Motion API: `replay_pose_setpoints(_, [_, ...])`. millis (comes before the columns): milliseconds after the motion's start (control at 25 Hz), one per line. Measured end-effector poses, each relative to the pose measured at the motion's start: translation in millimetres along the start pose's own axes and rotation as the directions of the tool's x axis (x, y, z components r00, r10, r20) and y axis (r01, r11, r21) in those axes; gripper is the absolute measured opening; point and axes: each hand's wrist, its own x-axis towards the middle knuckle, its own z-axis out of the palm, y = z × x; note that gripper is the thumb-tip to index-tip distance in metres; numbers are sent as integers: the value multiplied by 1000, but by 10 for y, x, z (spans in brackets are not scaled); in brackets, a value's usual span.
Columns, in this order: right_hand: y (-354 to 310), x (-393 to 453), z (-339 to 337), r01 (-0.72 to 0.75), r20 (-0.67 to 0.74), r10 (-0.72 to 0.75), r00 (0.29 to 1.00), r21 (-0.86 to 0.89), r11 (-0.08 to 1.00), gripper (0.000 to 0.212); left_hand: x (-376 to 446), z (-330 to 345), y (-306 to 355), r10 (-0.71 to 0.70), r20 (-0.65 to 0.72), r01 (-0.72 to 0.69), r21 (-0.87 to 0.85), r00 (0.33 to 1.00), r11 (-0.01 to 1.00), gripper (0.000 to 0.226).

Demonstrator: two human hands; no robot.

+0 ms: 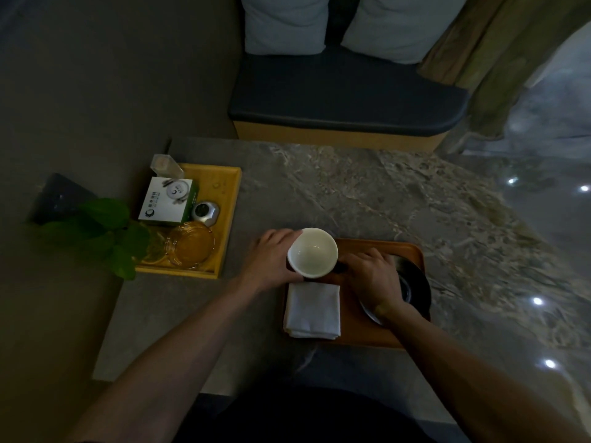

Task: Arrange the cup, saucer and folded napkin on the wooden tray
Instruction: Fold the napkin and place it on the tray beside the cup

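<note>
Napkin point(312, 310) and saucer point(415, 289) already lie on the wooden tray point(412, 251); we judge only the cup point(312, 252) remains, left hand point(271, 255) curled round it, right hand point(372, 276) resting on the saucer, its grip hard to tell.

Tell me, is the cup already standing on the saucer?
No, the left hand holds the cup beside the saucer, above the napkin.

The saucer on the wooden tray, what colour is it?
The saucer is black, glossy; the head view shows it, partly under the right hand.
</note>
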Motion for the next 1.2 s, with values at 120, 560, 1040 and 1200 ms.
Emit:
replay_pose_setpoints(120, [38,69,-60,16,2,-16,1000,9,1000,48,-111,136,72,-57,-100,51,-62,993,997,97])
replay_pose_setpoints(560, [91,98,-86,-59,11,59,998,37,998,28,83,-99,1,-26,71,27,-16,997,999,103])
replay_pose_setpoints(1040, [150,168,-127,-58,-4,58,998,8,998,30,6,74,72,-77,-39,75,-66,996,995,98])
replay_pose_setpoints(1200, [146,176,-107,-58,-33,58,998,6,998,27,-37,85,85,-76,-50,70,-107,996,992,96])
